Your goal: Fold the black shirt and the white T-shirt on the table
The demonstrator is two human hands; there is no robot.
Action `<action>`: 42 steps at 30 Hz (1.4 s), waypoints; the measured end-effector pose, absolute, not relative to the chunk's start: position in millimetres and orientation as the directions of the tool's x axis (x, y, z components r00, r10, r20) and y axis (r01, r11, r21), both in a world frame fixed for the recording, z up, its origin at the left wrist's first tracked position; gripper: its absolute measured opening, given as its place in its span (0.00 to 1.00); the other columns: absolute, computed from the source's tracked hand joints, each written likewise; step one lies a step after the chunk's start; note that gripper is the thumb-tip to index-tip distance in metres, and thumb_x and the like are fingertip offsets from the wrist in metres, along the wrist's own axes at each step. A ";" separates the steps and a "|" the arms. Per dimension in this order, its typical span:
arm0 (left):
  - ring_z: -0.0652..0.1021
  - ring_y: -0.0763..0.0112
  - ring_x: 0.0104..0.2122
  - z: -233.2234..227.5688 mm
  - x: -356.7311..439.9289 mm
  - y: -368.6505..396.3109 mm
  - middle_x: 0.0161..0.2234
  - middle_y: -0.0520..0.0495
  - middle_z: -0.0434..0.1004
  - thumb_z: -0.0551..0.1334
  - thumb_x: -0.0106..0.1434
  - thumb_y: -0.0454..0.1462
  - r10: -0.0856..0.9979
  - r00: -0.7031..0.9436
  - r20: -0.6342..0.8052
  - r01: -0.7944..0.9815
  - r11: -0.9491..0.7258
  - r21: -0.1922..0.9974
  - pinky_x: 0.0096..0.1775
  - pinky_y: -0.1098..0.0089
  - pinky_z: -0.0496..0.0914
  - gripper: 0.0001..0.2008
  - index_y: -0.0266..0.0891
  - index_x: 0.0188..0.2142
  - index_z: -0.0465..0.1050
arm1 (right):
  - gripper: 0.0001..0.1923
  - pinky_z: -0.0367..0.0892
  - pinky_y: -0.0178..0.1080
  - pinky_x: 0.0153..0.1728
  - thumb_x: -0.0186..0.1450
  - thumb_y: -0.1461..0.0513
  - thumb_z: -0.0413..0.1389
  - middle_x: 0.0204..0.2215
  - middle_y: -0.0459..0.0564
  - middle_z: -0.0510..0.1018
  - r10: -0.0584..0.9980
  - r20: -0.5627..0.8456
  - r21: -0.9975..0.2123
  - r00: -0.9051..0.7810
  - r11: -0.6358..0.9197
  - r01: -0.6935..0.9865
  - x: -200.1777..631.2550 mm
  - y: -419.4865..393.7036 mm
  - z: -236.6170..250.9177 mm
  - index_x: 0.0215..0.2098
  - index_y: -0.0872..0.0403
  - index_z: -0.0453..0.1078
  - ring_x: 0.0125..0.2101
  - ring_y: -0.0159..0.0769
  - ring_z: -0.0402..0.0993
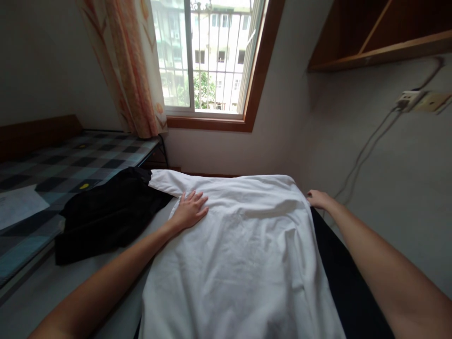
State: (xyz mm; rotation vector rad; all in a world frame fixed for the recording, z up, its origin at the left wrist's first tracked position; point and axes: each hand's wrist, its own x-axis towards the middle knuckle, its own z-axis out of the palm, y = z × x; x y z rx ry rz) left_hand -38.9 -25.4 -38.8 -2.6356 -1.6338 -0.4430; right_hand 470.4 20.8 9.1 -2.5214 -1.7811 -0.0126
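Observation:
A white shirt (pixel 243 245) lies spread out in front of me, with one sleeve reaching left and soft wrinkles down its right half. My left hand (pixel 191 209) rests flat on its upper left part near that sleeve, fingers spread. At the upper right edge, my right hand (pixel 318 199) is closed, its fingers pinching the shirt's edge. Some dark fabric (pixel 344 259) shows from beneath the shirt along its right side. Left of the sleeve lies a bunched black garment (pixel 113 212).
A bed with a checked cover (pixel 102 153) stands at the left, with a white paper sheet (pixel 21 205) on it. Beyond are a curtain (pixel 132 66) and a barred window (pixel 219 61). Plugged cords (pixel 367 136) hang along the right wall below a wooden shelf (pixel 381 54).

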 end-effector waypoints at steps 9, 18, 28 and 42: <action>0.60 0.51 0.64 -37.6 -38.3 -28.3 0.62 0.43 0.66 0.53 0.69 0.46 0.868 0.415 0.274 0.875 -0.463 0.141 0.62 0.41 0.51 0.21 0.46 0.58 0.68 | 0.24 0.69 0.49 0.44 0.67 0.47 0.49 0.46 0.66 0.78 0.932 -0.140 0.161 0.334 -0.311 0.937 402.4 -42.2 35.6 0.44 0.57 0.74 0.49 0.57 0.75; 0.77 0.60 0.42 -20.0 -34.2 -43.3 0.40 0.39 0.78 0.51 0.68 0.38 0.826 0.455 0.331 0.863 -0.501 0.064 0.48 0.61 0.69 0.15 0.37 0.39 0.76 | 0.25 0.68 0.36 0.13 0.65 0.57 0.53 0.16 0.45 0.72 0.889 -0.371 -0.230 0.269 -0.368 0.901 361.9 -126.5 17.0 0.57 0.57 0.54 0.15 0.41 0.73; 0.78 0.64 0.37 -11.2 -62.8 -116.2 0.36 0.47 0.78 0.52 0.68 0.39 0.794 0.581 0.179 0.769 -0.608 0.198 0.41 0.67 0.70 0.12 0.43 0.43 0.73 | 0.22 0.62 0.34 0.09 0.68 0.44 0.47 0.16 0.52 0.72 0.856 -0.342 -0.154 0.388 -0.458 0.875 381.1 -198.4 5.8 0.31 0.54 0.63 0.13 0.41 0.73; 0.75 0.62 0.32 -14.4 -138.2 -146.7 0.30 0.45 0.73 0.57 0.58 0.55 0.959 0.285 -0.002 0.861 -0.255 0.439 0.34 0.66 0.65 0.21 0.40 0.29 0.68 | 0.21 0.42 0.26 0.09 0.58 0.49 0.63 0.13 0.37 0.59 0.810 -0.513 -0.592 0.284 -0.574 0.566 370.8 -222.2 7.5 0.22 0.55 0.62 0.10 0.19 0.48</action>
